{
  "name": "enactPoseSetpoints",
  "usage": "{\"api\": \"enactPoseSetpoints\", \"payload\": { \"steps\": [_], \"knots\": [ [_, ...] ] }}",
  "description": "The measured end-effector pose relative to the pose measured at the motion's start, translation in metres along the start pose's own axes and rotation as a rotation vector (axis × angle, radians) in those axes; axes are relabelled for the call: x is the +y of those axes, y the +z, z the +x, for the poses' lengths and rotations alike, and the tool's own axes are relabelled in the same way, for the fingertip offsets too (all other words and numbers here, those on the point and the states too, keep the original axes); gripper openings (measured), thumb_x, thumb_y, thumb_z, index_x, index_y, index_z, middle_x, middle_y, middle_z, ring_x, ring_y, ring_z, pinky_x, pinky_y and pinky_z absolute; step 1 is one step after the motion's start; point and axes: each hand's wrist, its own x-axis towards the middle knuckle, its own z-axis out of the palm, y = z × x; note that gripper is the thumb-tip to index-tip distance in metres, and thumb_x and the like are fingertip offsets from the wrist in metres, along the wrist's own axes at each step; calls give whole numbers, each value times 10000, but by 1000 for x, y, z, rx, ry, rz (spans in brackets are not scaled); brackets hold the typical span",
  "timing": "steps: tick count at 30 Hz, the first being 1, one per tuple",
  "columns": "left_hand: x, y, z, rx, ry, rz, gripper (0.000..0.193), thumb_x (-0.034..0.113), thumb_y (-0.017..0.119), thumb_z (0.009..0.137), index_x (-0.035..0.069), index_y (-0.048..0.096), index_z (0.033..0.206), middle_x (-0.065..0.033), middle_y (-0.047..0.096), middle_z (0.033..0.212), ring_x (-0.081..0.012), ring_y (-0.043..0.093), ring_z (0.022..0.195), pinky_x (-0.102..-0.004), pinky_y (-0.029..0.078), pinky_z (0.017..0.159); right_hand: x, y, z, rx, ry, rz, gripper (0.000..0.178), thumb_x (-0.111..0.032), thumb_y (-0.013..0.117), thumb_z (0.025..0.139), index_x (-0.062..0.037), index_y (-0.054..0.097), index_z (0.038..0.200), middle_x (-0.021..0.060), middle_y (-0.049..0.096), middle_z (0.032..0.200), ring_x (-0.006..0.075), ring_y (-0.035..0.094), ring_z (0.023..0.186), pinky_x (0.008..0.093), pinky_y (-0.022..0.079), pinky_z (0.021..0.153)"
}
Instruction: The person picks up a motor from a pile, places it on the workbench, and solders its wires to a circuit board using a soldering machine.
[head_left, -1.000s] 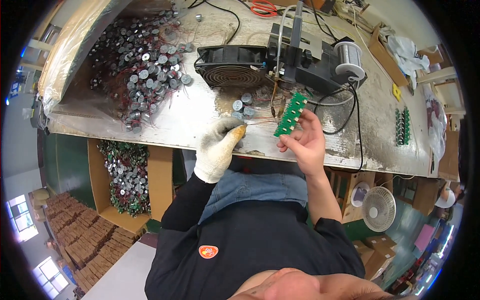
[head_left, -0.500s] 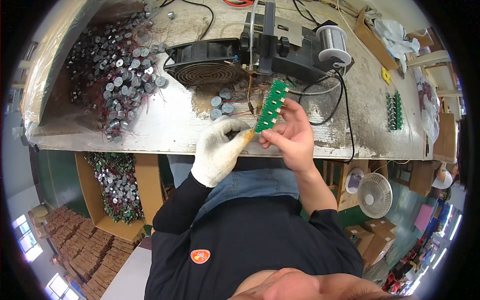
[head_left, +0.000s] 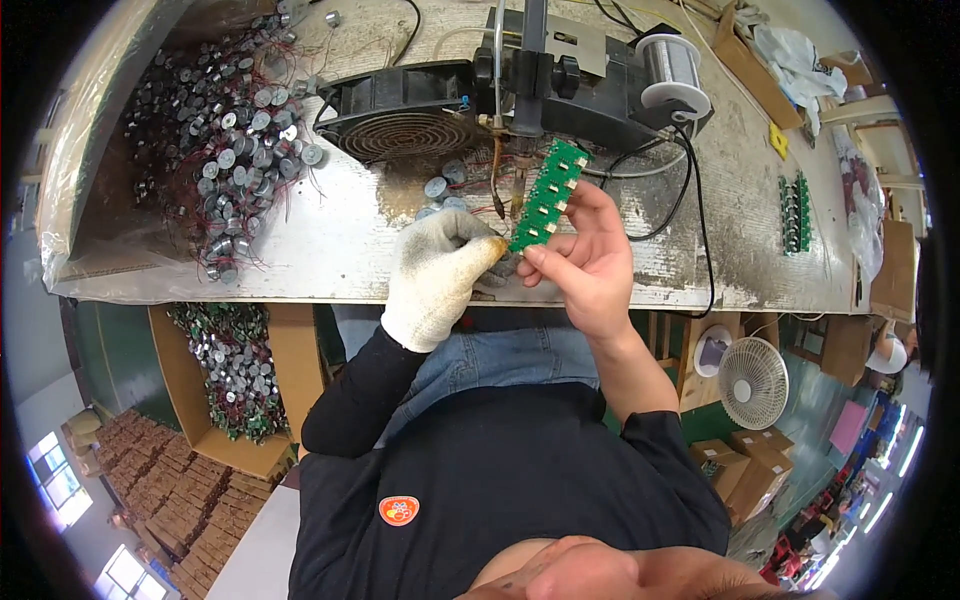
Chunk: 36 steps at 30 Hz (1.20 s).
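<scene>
My right hand (head_left: 590, 250), bare, grips a long green circuit board (head_left: 549, 196) by its lower right edge, thumb in front and fingers behind. Small pale connectors line the board, which tilts with its far end to the right. My left hand (head_left: 440, 270), in a white glove with stained fingertips, is closed in a pinch at the board's near left corner. What those fingertips hold is too small or hidden to make out. Just left of the board, a thin feed tube (head_left: 497, 180) and a soldering tip (head_left: 519, 190) point down. Small round motors (head_left: 437, 187) lie behind my left hand, partly covered.
A large heap of wired motors (head_left: 240, 165) fills the left of the bench. A black fan (head_left: 400, 115) and a soldering machine with a solder spool (head_left: 672, 70) stand behind. More boards (head_left: 795, 213) lie at right. Below the bench sits a carton (head_left: 290, 370) of parts.
The view has shifted slightly. My left hand has moved a little toward the far side and covers more of the small motors. My right hand still holds the board near the soldering tip.
</scene>
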Motion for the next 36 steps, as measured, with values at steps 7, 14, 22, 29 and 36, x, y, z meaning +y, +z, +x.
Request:
{"api": "enactPoseSetpoints", "payload": {
  "steps": [7,14,22,29,36],
  "knots": [
    [1,-1,5,-6,24,53,158,117,655,809,-40,632,816,-69,635,712,-95,595,644,-243,476,575,-2,2,4,0,-32,-10,630,150,585,782,3,329,1339,203,483,1245,201,662,740,263,560,570],
    [8,2,5,1,77,81,138,97,658,808,-40,641,816,-58,631,708,-97,596,646,-241,474,580,-5,3,6,5,-48,-9,633,146,594,781,4,329,1338,197,482,1246,202,664,740,264,564,565],
    [-2,-2,5,15,97,88,136,101,663,807,-33,645,804,-61,637,719,-99,598,650,-240,473,581,-2,1,4,-6,-43,-36,628,156,591,780,7,330,1332,197,481,1249,199,664,739,257,563,562],
    [1,1,1,-5,-6,15,150,105,651,815,-43,636,828,-67,640,726,-107,601,658,-246,480,591,0,-2,0,1,-16,-2,617,144,605,791,-11,329,1322,164,491,1186,198,662,762,263,567,586],
    [0,0,-2,-14,39,47,137,87,643,819,-45,644,858,-68,649,770,-96,596,702,-241,481,632,1,-4,2,5,25,13,617,145,605,791,-5,329,1323,171,498,1181,205,665,753,274,574,584]
  ]
}}
